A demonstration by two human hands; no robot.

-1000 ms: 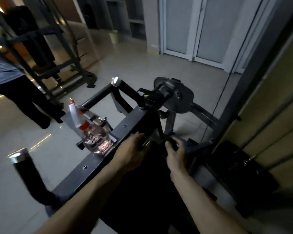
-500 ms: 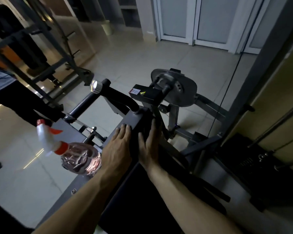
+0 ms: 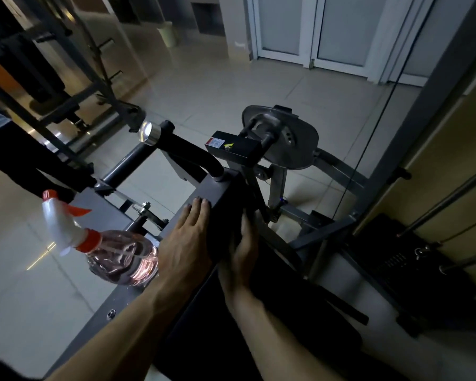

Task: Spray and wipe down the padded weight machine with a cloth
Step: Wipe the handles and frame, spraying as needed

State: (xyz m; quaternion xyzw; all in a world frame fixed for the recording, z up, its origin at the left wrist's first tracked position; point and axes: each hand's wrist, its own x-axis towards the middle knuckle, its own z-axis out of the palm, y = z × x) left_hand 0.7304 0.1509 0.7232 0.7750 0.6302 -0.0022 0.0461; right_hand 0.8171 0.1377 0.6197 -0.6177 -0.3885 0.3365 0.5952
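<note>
clear spray bottle [image 3: 120,257] of pink liquid, resting on grey weight machine frame [image 3: 221,196], beside black pad [image 3: 201,334]

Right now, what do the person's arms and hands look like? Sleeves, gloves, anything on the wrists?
No sleeves in view: left forearm and right forearm are bare to the frame's edge. The left hand and right hand are ungloved. No watch, band or ring shows; dim light could hide something small.

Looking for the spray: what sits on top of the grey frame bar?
The spray bottle, holding pink liquid, rests on the grey frame bar beside the left hand, which lies flat on it. Anything under that palm is covered.
</note>
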